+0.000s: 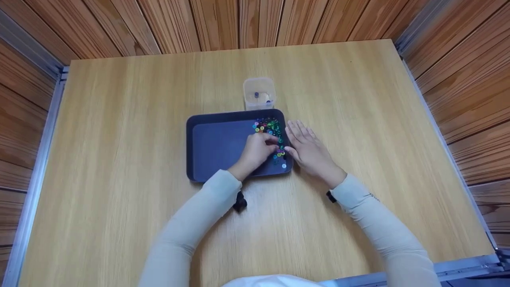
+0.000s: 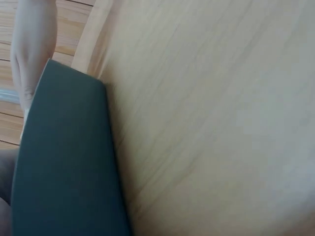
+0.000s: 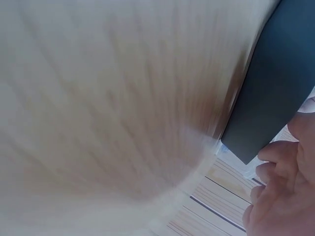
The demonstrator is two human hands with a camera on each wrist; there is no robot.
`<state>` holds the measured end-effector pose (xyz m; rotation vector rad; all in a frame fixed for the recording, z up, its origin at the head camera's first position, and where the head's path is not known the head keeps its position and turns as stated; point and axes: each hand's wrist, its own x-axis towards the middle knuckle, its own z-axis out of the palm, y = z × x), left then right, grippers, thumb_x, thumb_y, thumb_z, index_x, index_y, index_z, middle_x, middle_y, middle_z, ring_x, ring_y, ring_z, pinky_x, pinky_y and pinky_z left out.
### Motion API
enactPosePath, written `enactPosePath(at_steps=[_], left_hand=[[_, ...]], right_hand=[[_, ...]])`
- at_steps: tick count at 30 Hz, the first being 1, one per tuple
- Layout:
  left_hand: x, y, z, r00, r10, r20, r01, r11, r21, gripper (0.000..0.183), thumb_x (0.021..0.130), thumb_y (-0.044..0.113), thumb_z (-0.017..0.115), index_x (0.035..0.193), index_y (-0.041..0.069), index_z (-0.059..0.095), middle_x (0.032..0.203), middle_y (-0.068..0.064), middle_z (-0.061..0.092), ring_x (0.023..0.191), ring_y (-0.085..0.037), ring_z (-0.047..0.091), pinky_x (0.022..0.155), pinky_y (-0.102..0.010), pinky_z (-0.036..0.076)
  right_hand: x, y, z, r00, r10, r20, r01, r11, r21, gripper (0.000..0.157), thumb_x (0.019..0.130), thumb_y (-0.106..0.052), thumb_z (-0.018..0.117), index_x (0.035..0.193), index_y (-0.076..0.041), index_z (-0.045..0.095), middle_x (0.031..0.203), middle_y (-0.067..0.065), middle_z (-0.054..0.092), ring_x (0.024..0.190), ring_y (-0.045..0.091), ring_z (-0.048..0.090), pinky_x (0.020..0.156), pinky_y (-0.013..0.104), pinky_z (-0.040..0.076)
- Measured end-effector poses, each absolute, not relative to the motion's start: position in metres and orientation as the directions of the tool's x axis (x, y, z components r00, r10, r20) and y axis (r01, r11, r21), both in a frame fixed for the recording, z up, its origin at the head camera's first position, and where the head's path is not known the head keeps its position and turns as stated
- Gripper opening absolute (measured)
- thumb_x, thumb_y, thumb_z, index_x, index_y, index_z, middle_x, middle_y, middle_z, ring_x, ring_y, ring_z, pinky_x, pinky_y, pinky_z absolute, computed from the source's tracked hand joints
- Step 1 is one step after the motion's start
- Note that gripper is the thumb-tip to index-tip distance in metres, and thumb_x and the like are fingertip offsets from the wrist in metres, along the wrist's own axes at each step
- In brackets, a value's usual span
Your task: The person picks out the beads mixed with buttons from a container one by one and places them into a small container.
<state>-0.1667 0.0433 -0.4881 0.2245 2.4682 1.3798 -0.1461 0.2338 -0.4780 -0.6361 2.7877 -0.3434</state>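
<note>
In the head view, a dark blue tray (image 1: pixel 217 149) holds many small, colourful beads (image 1: pixel 274 126) heaped along its right side. My left hand (image 1: pixel 257 149) reaches into the tray with bent fingers, thumb and fingertips right among the beads; I cannot tell whether a bead is pinched there. My right hand (image 1: pixel 312 153) lies with straight fingers beside the tray's right wall, its thumb at the rim. In the right wrist view, the right hand's fingers (image 3: pixel 278 152) are at the tray's edge. The left wrist view shows mostly the tray's outer wall (image 2: pixel 69 157).
A clear plastic container (image 1: pixel 259 85) stands just behind the tray, with a few dark purple beads inside. The wooden table (image 1: pixel 131 119) is bordered by metal rails and wood-plank walls (image 1: pixel 223 24). A black object (image 1: pixel 240 202) shows beneath the left sleeve.
</note>
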Motion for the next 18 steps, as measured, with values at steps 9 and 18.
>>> enactPosePath(at_steps=[9, 18], left_hand=[[-0.167, 0.049, -0.491, -0.936, 0.289, -0.201, -0.009, 0.552, 0.834, 0.019, 0.090, 0.006, 0.070, 0.108, 0.005, 0.076, 0.111, -0.009, 0.076, 0.109, -0.020, 0.069, 0.098, -0.033, 0.054], [-0.164, 0.056, -0.494, -0.929, 0.303, -0.210, 0.006, 0.581, 0.814, 0.020, 0.092, 0.005, 0.069, 0.110, 0.006, 0.075, 0.113, -0.008, 0.075, 0.111, -0.018, 0.069, 0.099, -0.031, 0.054]], right_hand=[[-0.146, 0.236, -0.478, -0.861, -0.463, -0.212, -0.402, 0.874, -0.274, 0.062, 0.108, -0.038, 0.032, 0.158, -0.006, 0.016, 0.168, 0.011, 0.008, 0.156, 0.033, 0.001, 0.127, 0.049, 0.005], [-0.146, 0.239, -0.477, -0.861, -0.461, -0.216, -0.400, 0.875, -0.273, 0.061, 0.108, -0.038, 0.031, 0.158, -0.007, 0.015, 0.168, 0.010, 0.008, 0.156, 0.033, 0.002, 0.127, 0.050, 0.005]])
